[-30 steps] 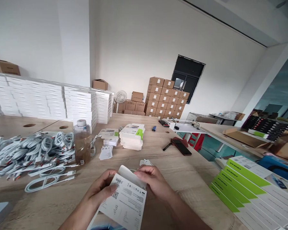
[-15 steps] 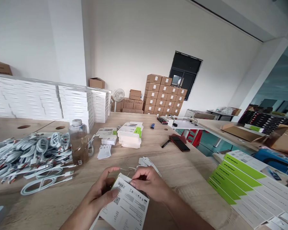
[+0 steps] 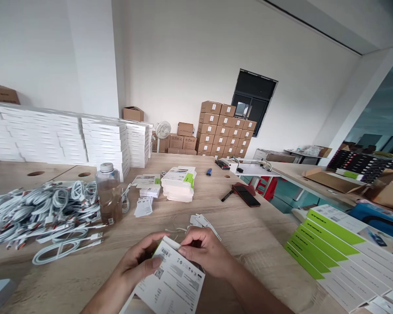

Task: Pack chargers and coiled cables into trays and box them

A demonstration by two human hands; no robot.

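Observation:
A white printed cardboard box (image 3: 175, 279), with a barcode and QR code on its face, is held between both hands low in the view. My left hand (image 3: 139, 261) grips its left side, thumb on the printed face and fingers behind. At the box's upper edge, my right hand (image 3: 206, 250) pinches the end flap with thumb and forefinger. Just beyond my right hand lie several small white pieces (image 3: 203, 222) on the wooden table. The inside of the box is hidden.
A heap of white cables (image 3: 59, 205) and a water bottle (image 3: 109, 194) stand left. Flat sleeves (image 3: 178, 183) are stacked ahead, with leaflets (image 3: 144, 207) beside them. Green-and-white boxes (image 3: 334, 248) are piled right. A phone (image 3: 247, 196) lies near the table's right edge.
The view has shifted very slightly. Both hands keep almost the same hold on the box, with no clear movement of the flap.

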